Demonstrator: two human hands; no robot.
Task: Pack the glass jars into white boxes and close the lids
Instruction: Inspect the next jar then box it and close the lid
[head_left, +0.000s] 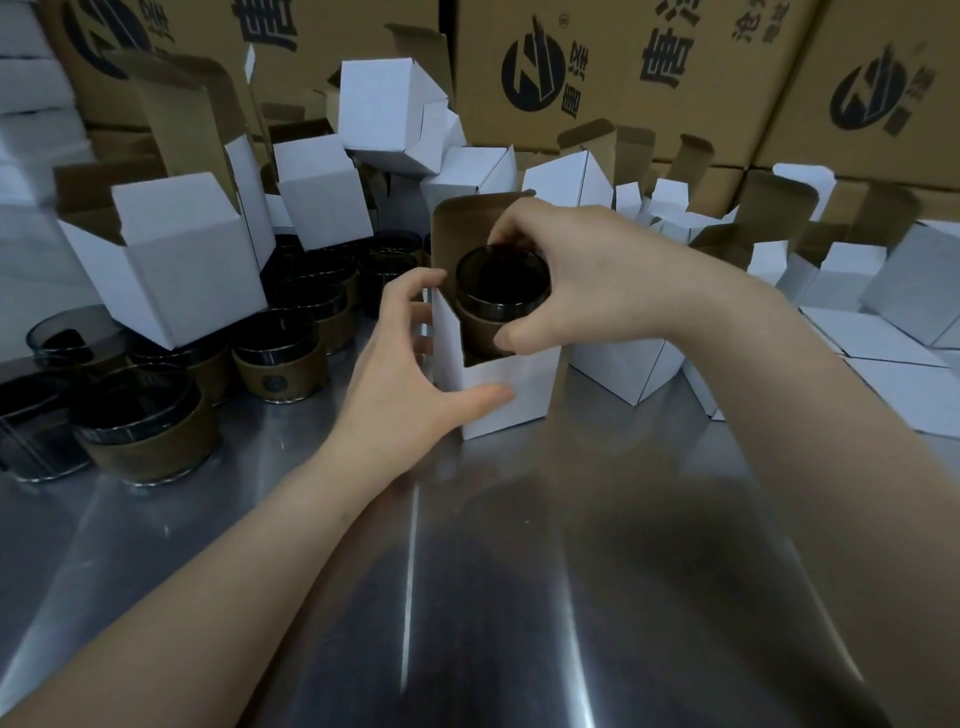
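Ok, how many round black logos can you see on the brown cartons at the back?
3: the top-left logo, cut off by the frame; the centre logo; the right logo. Others may be hidden or out of frame.

Nearest me lies bare steel table (467, 597), room for either forearm to sweep. On the left a crowd of dark glass jars (275, 358) blocks the way, and open white boxes (171, 270) lean over them. The left hand (405, 364) fills the gap beside the middle box (509, 400), gripping it. The held jar (501, 291) in the right hand (587, 280) plugs its mouth. Its raised lid flap (462, 223) walls the back, and a neighbouring box (623, 364) stands just beside it on the right.
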